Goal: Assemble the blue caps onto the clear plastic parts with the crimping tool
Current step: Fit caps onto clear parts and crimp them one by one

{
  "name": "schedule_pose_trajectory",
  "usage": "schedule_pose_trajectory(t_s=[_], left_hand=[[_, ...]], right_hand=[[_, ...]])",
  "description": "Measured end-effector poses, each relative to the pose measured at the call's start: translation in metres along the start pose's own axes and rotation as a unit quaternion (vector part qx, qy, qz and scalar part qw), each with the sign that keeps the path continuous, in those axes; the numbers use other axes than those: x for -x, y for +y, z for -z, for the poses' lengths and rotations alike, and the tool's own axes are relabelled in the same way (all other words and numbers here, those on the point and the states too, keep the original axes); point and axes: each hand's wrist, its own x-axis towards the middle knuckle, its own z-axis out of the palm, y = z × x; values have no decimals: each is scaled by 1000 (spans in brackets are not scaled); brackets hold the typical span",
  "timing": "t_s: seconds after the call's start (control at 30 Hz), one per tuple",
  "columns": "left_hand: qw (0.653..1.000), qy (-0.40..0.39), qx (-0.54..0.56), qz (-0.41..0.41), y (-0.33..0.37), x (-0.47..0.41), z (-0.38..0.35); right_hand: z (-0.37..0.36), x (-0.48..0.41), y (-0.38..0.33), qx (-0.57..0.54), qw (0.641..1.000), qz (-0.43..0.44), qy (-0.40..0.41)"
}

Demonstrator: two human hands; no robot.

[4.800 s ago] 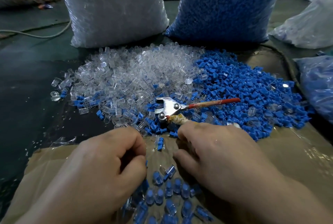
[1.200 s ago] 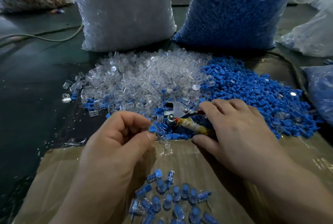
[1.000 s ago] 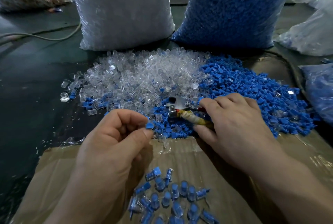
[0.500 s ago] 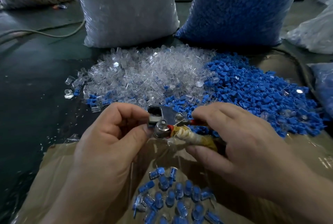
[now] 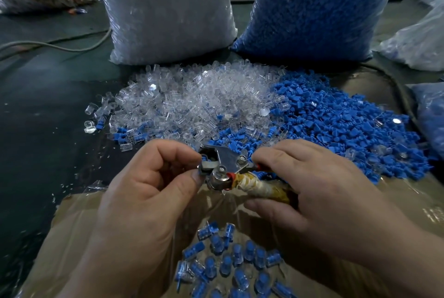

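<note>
The left hand pinches a small piece between thumb and forefinger and holds it at the mouth of the crimping tool, probably to keep cap and clear part lined up for the squeeze. Only a sliver of blue shows there, so I cannot tell how far the cap is seated. The right hand is curled round the tool's 2 handles, one of them wrapped in yellowish tape, ready to press. Both hands hover above the far edge of the cardboard, likely so each finished piece drops straight onto it.

Counted: 1 tool and 2 hands. 2 loose heaps lie on the surface just past the cardboard's far edge: clear parts on the left and blue caps on the right, mixing where they meet, both within easy reach. 2 big bags stand behind them, 1 of clear stock and 1 of blue stock. About 20 finished pieces lie near the cardboard's near edge, some cut off from view.
</note>
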Motion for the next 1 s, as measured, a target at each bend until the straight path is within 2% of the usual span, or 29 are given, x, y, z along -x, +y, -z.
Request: schedule_pose_trajectory(t_s=[0.2, 0.37, 0.47, 0.53, 0.63, 0.77, 0.83, 0.9, 1.0], left_hand=[[1000, 4, 30, 1, 0, 0, -1], [999, 38, -2, 14, -2, 4, 1], [997, 64, -27, 19, -4, 0, 6], [997, 44, -35, 43, -7, -2, 5], [994, -16, -70, 85, -6, 3, -4], [992, -30, -100, 76, -5, 6, -10], [991, -23, -115, 62, -4, 7, -11], [990, -22, -134, 42, -4, 8, -13], [985, -16, -174, 4, -4, 12, -17]], right_hand=[[5, -1, -3, -2, 1000, 4, -11], [7, 0, -5, -25, 999, -21, -17], [3, -2, -2, 32, 998, -48, 6], [-1, -5, 4, 76, 994, -77, 8], [-3, -14, 10, 102, 987, -123, -33], [-4, -20, 15, 101, 982, -136, -79], [-4, -19, 14, 97, 985, -126, -61], [-4, -15, 7, 87, 992, -96, 3], [-7, -11, -14, 35, 996, 3, 79]])
